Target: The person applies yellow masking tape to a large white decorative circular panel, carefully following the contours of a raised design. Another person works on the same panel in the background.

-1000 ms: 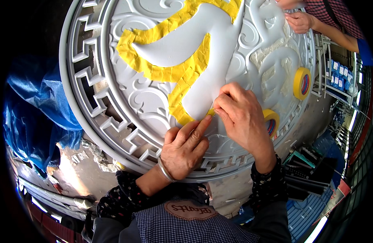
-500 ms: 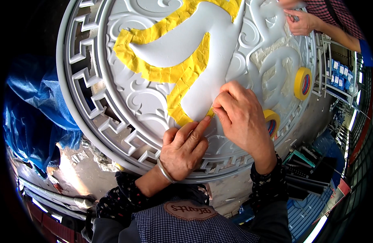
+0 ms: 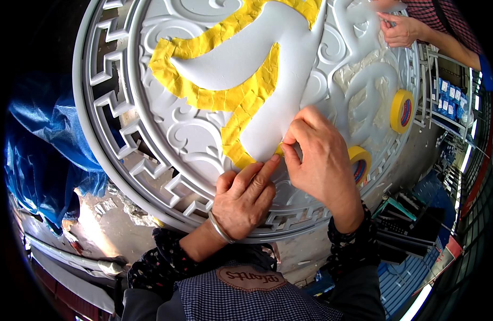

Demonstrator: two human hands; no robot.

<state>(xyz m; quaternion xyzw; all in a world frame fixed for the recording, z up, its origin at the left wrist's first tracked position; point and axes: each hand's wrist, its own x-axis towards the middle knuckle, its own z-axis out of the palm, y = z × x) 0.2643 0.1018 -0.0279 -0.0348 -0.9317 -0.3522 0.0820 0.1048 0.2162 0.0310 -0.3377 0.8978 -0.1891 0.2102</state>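
A large round grey relief panel with a fretwork border lies in front of me. Short pieces of yellow masking tape run along the edge of a smooth raised shape on it. My left hand, a silver bangle at its wrist, rests on the panel's near part. Its fingers are stretched forward, the index fingertip pressing at a small bit of yellow tape. My right hand pinches that same bit between thumb and index finger, just right of the left fingertip. Its curled fingers hide part of the strip.
Two yellow tape rolls sit on the panel's right side: one roll near the rim, another roll partly behind my right hand. Another person's hand works at the far right. Blue sheeting hangs at left; dark trays stand at lower right.
My right fingers have shifted very slightly at the tape bit, still pinching it. My left hand stays pressed in nearly the same place.
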